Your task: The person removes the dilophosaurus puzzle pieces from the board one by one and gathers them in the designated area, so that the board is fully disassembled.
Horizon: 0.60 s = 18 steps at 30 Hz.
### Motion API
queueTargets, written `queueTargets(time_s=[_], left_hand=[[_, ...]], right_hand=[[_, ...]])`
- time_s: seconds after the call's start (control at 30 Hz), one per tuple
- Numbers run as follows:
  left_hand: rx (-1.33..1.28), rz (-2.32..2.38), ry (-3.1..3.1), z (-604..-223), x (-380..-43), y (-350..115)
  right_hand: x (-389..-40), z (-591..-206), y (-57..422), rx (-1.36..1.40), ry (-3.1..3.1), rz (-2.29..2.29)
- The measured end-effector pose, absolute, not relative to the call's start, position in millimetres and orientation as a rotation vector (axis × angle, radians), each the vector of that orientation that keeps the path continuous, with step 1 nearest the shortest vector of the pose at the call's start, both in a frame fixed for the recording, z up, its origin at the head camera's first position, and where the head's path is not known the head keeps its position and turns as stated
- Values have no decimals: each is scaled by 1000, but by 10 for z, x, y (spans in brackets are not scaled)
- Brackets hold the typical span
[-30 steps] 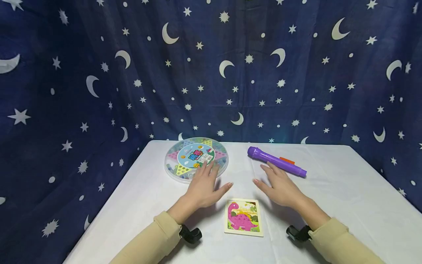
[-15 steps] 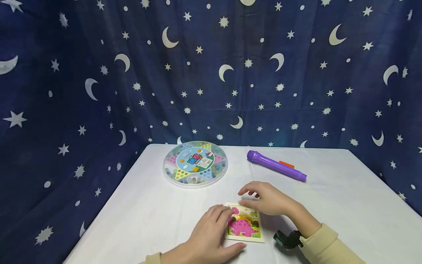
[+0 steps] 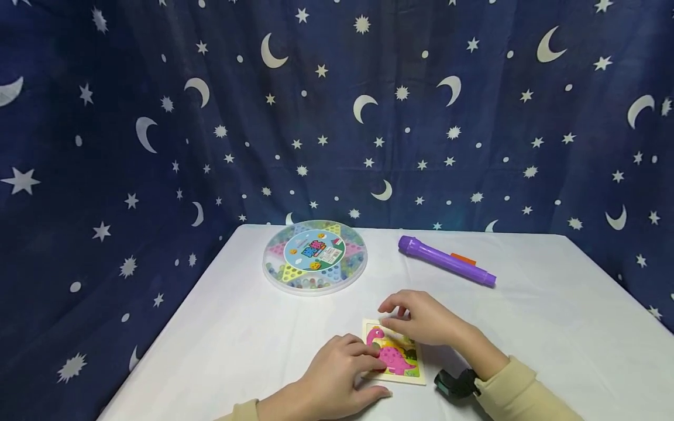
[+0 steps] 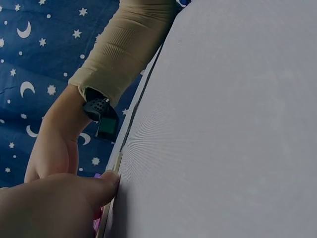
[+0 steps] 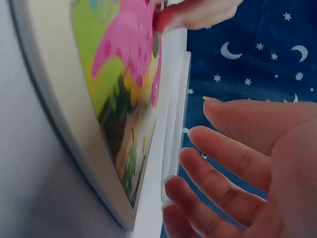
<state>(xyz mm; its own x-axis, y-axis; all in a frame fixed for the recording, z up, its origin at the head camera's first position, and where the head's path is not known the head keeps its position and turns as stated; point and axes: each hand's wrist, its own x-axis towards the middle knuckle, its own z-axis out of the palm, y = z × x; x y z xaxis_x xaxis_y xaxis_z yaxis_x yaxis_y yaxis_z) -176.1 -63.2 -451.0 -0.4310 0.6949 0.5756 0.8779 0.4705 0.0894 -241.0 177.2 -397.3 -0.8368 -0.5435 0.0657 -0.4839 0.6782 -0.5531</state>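
Observation:
A square wooden puzzle [image 3: 397, 359] with a pink dinosaur picture lies on the white table near the front; its pale frame also shows in the right wrist view. My left hand [image 3: 337, 377] is at its left side, fingertips resting on the picture and thumb extended along the near edge. In the left wrist view that thumb [image 4: 99, 188] sits close to the frame's edge. Over the puzzle's far right corner hovers my right hand [image 3: 421, 318], loosely bent and holding nothing. The right wrist view has its fingers [image 5: 223, 193] spread apart, off the board.
Behind the left hand lies a round, clear-lidded Chinese checkers set [image 3: 316, 257] with marbles inside. A purple toy microphone [image 3: 447, 261] lies at the back right, with a small orange piece [image 3: 463, 258] beside it. A dark blue star-and-moon curtain [image 3: 337, 117] hangs beyond the table.
Both hands have come back from the far objects to the puzzle. Over the last half second, the left fingers have moved farther onto the picture, while the right hand has stayed nearly still.

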Motion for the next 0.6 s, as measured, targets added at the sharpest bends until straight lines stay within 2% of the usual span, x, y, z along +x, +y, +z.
queueTargets(time_s=[0.13, 0.37, 0.6], left_hand=[[-1322, -506, -2264, -4497, -1770, -661], [-1318, -531, -2266, -4500, -1766, -722], [-1345, -562, -2207, -4515, -1789, -648]], right_hand=[[-2386, -4006, 1690, -875, 2819, -820], [-2346, -4072, 1567, -1088, 2831, -694], [-2272, -4098, 1592, -1111, 2891, -612]])
